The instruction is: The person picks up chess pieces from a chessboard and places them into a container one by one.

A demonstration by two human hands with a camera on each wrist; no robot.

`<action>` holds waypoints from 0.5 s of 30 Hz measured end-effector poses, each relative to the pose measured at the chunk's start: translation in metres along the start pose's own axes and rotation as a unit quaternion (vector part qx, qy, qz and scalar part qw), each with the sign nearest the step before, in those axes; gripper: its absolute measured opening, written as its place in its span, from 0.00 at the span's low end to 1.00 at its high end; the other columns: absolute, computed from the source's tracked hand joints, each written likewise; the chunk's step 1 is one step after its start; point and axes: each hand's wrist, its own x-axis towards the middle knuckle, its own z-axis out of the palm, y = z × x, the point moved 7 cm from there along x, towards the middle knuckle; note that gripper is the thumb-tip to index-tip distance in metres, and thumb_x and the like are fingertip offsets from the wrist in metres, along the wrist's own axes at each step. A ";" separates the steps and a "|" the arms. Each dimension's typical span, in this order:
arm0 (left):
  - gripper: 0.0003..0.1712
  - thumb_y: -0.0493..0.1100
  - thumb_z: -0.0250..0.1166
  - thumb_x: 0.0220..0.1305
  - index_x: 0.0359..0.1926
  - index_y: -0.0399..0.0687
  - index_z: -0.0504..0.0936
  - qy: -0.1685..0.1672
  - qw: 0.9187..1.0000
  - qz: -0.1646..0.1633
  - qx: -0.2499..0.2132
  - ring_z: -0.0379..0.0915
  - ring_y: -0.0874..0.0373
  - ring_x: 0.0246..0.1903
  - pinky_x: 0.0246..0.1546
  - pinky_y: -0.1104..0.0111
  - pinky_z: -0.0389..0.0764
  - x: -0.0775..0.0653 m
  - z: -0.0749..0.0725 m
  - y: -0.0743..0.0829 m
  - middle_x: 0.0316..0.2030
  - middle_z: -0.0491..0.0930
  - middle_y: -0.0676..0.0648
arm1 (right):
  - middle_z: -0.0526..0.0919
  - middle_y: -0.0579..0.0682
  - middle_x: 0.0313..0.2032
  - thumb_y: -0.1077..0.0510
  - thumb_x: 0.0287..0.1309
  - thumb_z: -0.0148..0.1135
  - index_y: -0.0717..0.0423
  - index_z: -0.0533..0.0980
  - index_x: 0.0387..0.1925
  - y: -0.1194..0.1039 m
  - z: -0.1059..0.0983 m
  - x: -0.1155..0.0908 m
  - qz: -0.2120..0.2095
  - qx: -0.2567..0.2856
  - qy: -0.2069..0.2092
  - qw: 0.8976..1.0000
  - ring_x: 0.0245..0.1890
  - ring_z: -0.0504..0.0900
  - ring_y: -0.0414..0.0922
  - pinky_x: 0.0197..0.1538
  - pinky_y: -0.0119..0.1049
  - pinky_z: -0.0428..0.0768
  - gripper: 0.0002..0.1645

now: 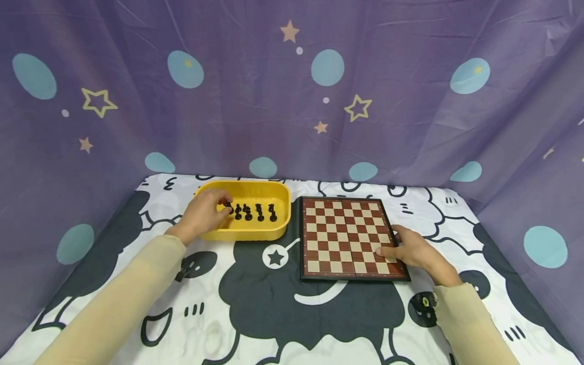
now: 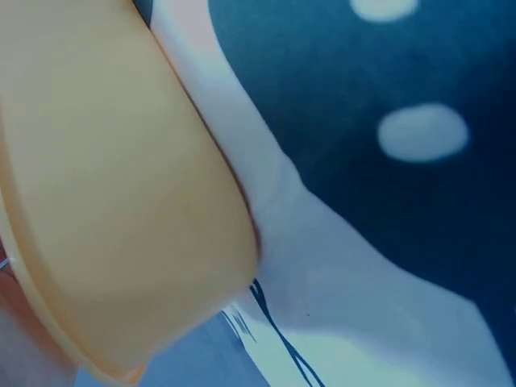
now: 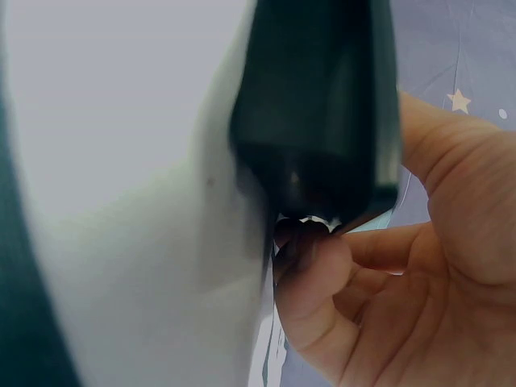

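My left hand (image 1: 205,210) reaches over the left rim of a yellow plastic basin (image 1: 251,235), thumb and forefinger pinching a black chess piece (image 1: 230,209) at the row's left end. Several more black chess pieces (image 1: 260,214) stand in a row inside. The basin's outer wall fills much of the left wrist view and hides most of that hand. At the right edge of a brown-and-cream chessboard (image 1: 339,235), my right hand (image 1: 412,248) grips the board, thumb on top. The right wrist view shows its fingers (image 3: 318,278) curled beneath the dark edge.
A white cloth with black cartoon drawings (image 1: 310,317) covers the table. The basin stands just left of the chessboard. Behind them hangs a purple curtain (image 1: 274,101) with stars and blue ovals, which also runs along both sides.
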 end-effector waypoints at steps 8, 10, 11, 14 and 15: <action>0.12 0.37 0.64 0.58 0.44 0.42 0.80 -0.030 0.999 -0.025 0.013 0.73 0.46 0.42 0.48 0.51 0.72 0.005 0.006 -0.011 0.41 0.80 0.41 | 0.76 0.66 0.46 0.39 0.48 0.70 0.72 0.56 0.65 -0.001 0.000 -0.001 -0.004 0.000 0.003 1.000 0.41 0.77 0.53 0.45 0.49 0.74 0.57; 0.12 0.37 0.64 0.58 0.44 0.42 0.81 -0.034 0.999 -0.027 0.017 0.73 0.46 0.42 0.47 0.51 0.72 0.006 0.007 -0.012 0.40 0.80 0.41 | 0.75 0.66 0.46 0.39 0.48 0.70 0.72 0.56 0.65 -0.001 0.000 -0.001 -0.007 0.000 0.003 1.000 0.41 0.76 0.54 0.45 0.50 0.74 0.57; 0.12 0.37 0.64 0.58 0.44 0.42 0.81 -0.037 0.999 -0.028 0.019 0.73 0.46 0.41 0.47 0.51 0.73 0.007 0.007 -0.013 0.40 0.80 0.42 | 0.76 0.66 0.46 0.39 0.48 0.70 0.72 0.56 0.65 -0.001 0.000 -0.002 -0.007 0.000 0.003 1.000 0.41 0.77 0.54 0.45 0.50 0.74 0.57; 0.11 0.37 0.64 0.58 0.43 0.41 0.81 -0.046 0.998 -0.029 0.026 0.73 0.47 0.40 0.45 0.52 0.73 0.009 0.008 -0.013 0.39 0.80 0.42 | 0.76 0.66 0.45 0.39 0.48 0.70 0.73 0.56 0.65 -0.002 0.000 -0.002 -0.010 0.000 0.004 1.000 0.40 0.77 0.53 0.45 0.49 0.74 0.57; 0.11 0.37 0.64 0.58 0.43 0.42 0.81 -0.049 0.998 -0.029 0.028 0.73 0.47 0.39 0.45 0.52 0.73 0.009 0.009 -0.014 0.38 0.80 0.42 | 0.76 0.66 0.45 0.39 0.48 0.70 0.73 0.56 0.65 -0.002 0.000 -0.002 -0.010 0.000 0.003 1.000 0.40 0.77 0.53 0.45 0.49 0.74 0.57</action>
